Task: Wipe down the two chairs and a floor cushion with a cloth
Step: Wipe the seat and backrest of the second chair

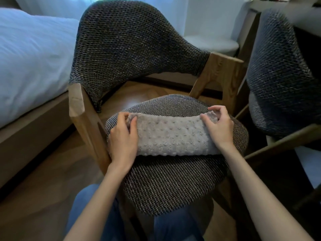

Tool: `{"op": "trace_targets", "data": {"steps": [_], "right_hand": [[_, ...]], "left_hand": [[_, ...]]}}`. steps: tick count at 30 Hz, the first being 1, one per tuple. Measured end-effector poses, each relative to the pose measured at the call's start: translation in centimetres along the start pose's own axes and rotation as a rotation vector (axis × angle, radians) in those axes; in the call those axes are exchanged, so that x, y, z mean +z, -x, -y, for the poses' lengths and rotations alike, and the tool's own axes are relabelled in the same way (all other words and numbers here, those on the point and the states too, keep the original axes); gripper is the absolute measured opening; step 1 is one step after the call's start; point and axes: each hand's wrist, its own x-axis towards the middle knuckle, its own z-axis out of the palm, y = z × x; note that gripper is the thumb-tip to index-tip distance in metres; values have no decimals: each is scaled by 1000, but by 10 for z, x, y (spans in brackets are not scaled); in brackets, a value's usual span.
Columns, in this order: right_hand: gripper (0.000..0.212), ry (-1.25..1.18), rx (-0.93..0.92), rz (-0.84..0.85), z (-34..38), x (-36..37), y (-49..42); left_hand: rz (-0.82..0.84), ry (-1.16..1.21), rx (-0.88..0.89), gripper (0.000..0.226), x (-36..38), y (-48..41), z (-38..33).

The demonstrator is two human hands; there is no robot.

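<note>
Nearest, chair seat [173, 185]: grey dimpled cloth [166, 134] is laid across it, pinched at 9 o'clock by left hand [121, 138], at 3 o'clock by right hand [219, 126]. Judged soft, light, limp; best gripped at ends. Second chair [278, 75] is noted at 2 o'clock.

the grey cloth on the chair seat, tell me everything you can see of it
The cloth is light grey and plush, like soft microfibre, with rows of small raised dots. It lies stretched as a long band across the woven chair seat and rests on it. Its near edge looks rolled under. The left hand holds its left end and the right hand its right end, with fingers curled over the far edge. No stain or label shows.
</note>
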Motion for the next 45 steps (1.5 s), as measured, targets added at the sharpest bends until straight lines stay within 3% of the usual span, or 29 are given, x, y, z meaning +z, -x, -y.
{"op": "trace_targets", "data": {"steps": [4, 7, 10, 13, 15, 19, 22, 25, 27, 30, 35, 41, 45], "right_hand": [[28, 195, 133, 126, -7, 20, -13], [33, 354, 148, 154, -13, 21, -11], [48, 499, 140, 149, -16, 12, -6], [67, 678, 260, 248, -18, 7, 1], [69, 746, 269, 297, -17, 9, 5], [41, 530, 211, 342, -5, 10, 2], [27, 333, 89, 161, 4, 0, -7], [32, 423, 19, 39, 4, -10, -14], [44, 506, 123, 142, -3, -10, -13], [60, 606, 288, 299, -17, -7, -9], [52, 663, 273, 416, -13, -2, -10], [25, 49, 266, 370, 42, 17, -22], [19, -135, 177, 552, 91, 60, -1]], "left_hand": [[179, -248, -50, 30, 16, -24, -5], [328, -198, -139, 55, 25, -19, 0], [351, -204, -249, 65, 23, -3, 16], [346, -229, -279, 67, 18, 2, 27], [402, -252, -283, 68, 20, -1, 25], [392, -51, -314, 49, 24, -9, 12], [233, 110, -162, 42, 21, -10, 5], [160, 56, -100, 26, 20, -13, 4], [251, -12, -139, 18, 22, -13, 11], [387, -86, -197, 28, 23, -7, 16], [352, -48, -155, 46, 21, -9, 16], [238, 133, -214, 38, 21, 2, 19], [162, 276, -257, 32, 19, 4, 20]]}}
